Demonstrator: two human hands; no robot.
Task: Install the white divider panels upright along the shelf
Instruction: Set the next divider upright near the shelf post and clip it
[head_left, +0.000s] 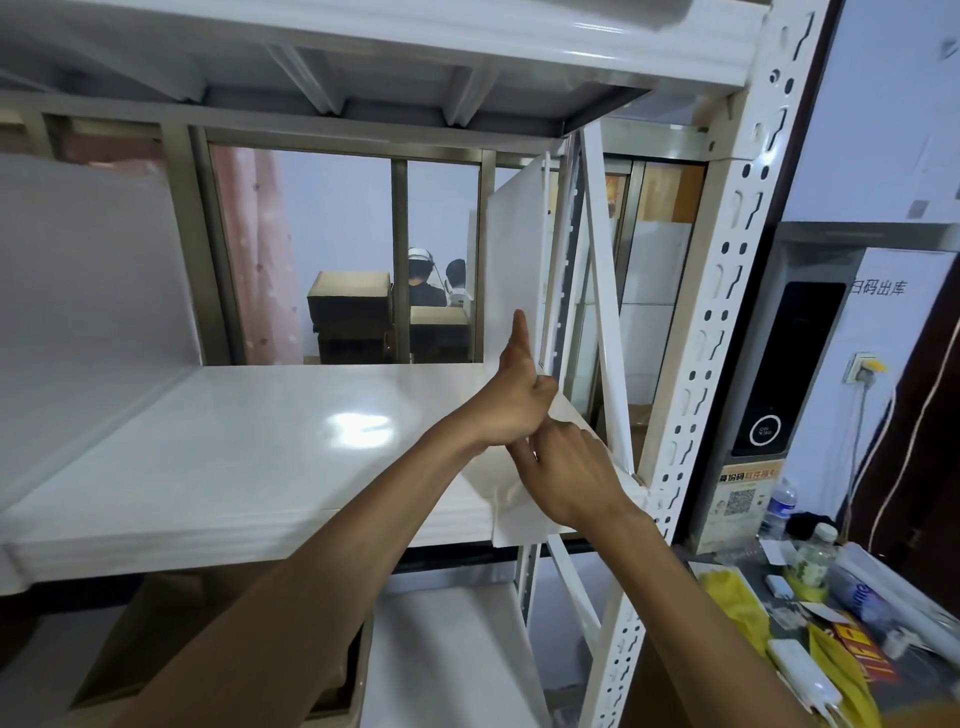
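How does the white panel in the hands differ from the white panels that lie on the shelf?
The held panel stands nearly upright by the right post; the stacked panels lie flat. The held panel is one sheet, gripped by the left hand and right hand; the stacked panels are several, and no hand grips them. Both are white.

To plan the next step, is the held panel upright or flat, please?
Roughly upright: the panel stands on edge beside the rack's right post.

White board (893, 312) right of rack: Chinese characters, first one cut off, rest reading "码出库". Orange placard (744, 493) under black device (779, 374): QR code, header characters too small to read. Bottle (779, 506) label: illegible.
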